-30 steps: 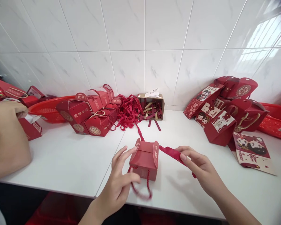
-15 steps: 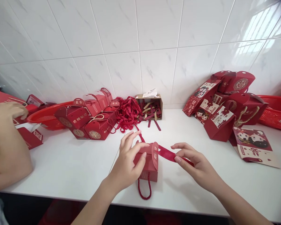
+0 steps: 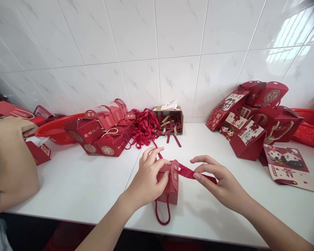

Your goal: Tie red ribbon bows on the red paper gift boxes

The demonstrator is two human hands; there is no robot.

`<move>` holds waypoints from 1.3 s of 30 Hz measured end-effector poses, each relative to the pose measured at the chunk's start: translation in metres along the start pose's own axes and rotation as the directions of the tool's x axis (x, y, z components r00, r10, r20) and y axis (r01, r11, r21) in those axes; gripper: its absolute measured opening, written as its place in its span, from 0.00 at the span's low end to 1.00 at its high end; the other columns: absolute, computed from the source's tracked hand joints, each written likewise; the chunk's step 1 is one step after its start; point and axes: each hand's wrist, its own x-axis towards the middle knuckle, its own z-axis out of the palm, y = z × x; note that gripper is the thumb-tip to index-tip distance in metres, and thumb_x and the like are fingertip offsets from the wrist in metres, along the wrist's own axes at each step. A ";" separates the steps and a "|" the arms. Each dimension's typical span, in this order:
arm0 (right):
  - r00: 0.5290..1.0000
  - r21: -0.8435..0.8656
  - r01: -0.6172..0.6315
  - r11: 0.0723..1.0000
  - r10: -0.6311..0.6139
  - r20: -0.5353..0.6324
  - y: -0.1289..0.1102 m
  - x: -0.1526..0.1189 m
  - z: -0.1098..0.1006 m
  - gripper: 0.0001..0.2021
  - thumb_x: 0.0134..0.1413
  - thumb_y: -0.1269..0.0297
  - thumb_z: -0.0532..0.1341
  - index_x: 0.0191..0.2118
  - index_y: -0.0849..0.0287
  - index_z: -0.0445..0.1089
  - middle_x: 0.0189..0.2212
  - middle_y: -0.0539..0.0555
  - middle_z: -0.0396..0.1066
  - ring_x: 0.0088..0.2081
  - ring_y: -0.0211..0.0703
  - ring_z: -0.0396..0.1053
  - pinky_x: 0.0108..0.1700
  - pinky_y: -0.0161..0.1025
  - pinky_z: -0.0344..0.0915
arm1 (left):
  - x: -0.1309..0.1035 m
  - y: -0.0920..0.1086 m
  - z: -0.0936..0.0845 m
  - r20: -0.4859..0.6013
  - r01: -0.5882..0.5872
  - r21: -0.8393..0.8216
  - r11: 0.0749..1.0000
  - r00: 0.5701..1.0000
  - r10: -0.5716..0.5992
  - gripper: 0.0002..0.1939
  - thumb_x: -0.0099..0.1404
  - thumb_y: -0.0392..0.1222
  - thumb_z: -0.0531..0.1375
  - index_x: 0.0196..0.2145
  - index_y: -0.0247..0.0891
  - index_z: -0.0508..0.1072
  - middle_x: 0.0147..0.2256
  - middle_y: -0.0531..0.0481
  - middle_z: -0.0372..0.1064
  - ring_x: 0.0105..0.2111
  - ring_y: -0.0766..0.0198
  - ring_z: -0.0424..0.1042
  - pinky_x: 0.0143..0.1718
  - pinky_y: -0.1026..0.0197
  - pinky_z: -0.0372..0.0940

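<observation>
A small red gift box [image 3: 171, 192] stands on the white table in front of me, its red rope handle [image 3: 162, 223] hanging down the near side. A red ribbon [image 3: 185, 172] passes through the rounded flap at its top and stretches right. My right hand [image 3: 214, 181] pinches that ribbon between thumb and fingers, beside the box. Over the box's left side is my left hand [image 3: 150, 174], fingers spread, index finger and thumb at its top. This hand hides part of the box. More ribbon shows behind its fingertips.
Red ribbons [image 3: 143, 127] lie heaped by the wall, beside a cardboard box of strips [image 3: 182, 120]. Red boxes are stacked left [image 3: 112, 144] and right [image 3: 247, 146], near red baskets [image 3: 56, 134]. Another person's arm [image 3: 15, 167] reaches in at left.
The view has shifted slightly, so most things sit a little further right. My left hand stays over the gift box, and my right hand still pinches the ribbon.
</observation>
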 end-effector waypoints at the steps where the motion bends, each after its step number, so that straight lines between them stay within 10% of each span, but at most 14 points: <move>1: 1.000 -0.005 0.007 1.000 -0.007 0.004 -0.001 0.000 0.000 0.13 0.61 0.56 0.55 0.31 0.54 0.72 0.46 0.55 0.64 0.46 0.45 0.68 0.46 0.40 0.66 | 0.000 0.000 0.000 -0.003 0.000 -0.002 1.000 1.000 0.000 0.11 0.63 0.36 0.53 0.41 0.41 0.73 0.59 0.44 0.56 0.62 0.47 0.46 0.57 0.40 0.57; 39: 0.996 -0.274 0.084 0.958 -0.071 0.054 -0.015 0.000 -0.009 0.12 0.62 0.59 0.54 0.30 0.53 0.72 0.47 0.56 0.65 0.33 0.41 0.69 0.35 0.40 0.71 | -0.006 -0.002 0.007 -0.058 -0.034 -0.057 0.998 0.998 0.031 0.12 0.62 0.34 0.54 0.42 0.42 0.73 0.58 0.44 0.58 0.61 0.45 0.49 0.55 0.37 0.58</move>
